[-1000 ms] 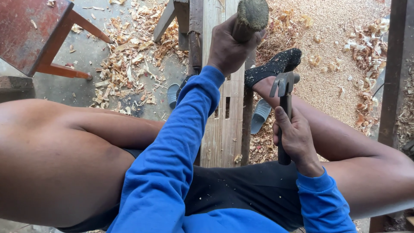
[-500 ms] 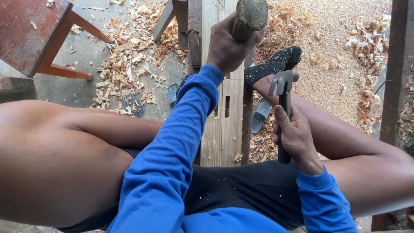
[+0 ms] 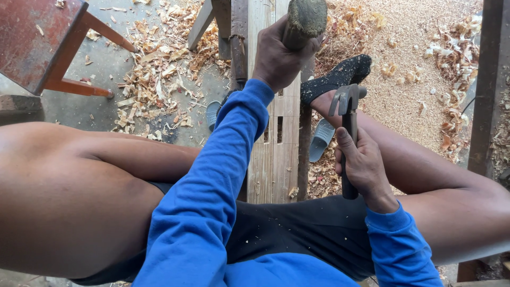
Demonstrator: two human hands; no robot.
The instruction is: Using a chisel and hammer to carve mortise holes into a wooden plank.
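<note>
My left hand (image 3: 276,53) is closed around a thick, round-topped wooden tool handle (image 3: 305,18) that stands upright over a pale wooden plank (image 3: 276,159); what is at the handle's lower end is hidden. The plank runs away from me between my bare legs and has two narrow slots (image 3: 279,130) cut in it. My right hand (image 3: 364,165) grips the dark handle of a claw hammer (image 3: 345,98). Its metal head is raised to the right of the plank, below and right of the wooden handle. Both arms are in blue sleeves.
A red wooden stool (image 3: 37,37) stands at the upper left. Wood shavings (image 3: 154,79) and sawdust (image 3: 414,53) cover the floor. A foot in a dark sock (image 3: 340,74) rests by the plank, with grey sandals (image 3: 320,141) below. A dark post (image 3: 489,79) rises at the right.
</note>
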